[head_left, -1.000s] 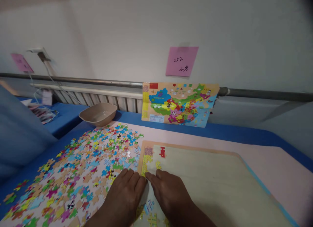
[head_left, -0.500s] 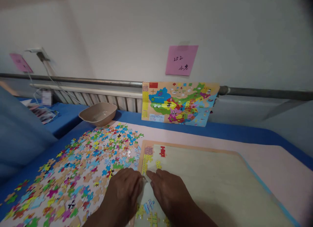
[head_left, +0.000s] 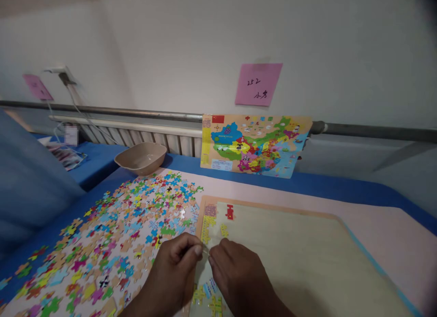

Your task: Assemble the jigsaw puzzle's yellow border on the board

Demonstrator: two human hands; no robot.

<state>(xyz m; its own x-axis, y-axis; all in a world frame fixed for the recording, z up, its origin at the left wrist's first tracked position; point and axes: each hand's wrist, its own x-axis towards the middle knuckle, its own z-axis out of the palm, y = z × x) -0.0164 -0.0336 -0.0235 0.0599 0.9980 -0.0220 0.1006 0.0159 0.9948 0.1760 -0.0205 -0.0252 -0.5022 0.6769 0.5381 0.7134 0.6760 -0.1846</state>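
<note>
The left hand (head_left: 172, 274) and right hand (head_left: 239, 276) have closed in, their fingers (head_left: 196, 249) pinched together on a small puzzle piece (head_left: 205, 250) above the wooden map board (head_left: 290, 249).

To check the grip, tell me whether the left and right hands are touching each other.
Apart: the head view shows a narrow gap between the fingertips of the left hand and those of the right hand.

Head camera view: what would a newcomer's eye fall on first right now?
The scattered multicoloured jigsaw pieces fill the lower left, beside the pale wooden puzzle tray, where the left hand and right hand meet over it. Beyond, a colourful map of China puzzle stands by the wall rail under a pink sticky note.
</note>
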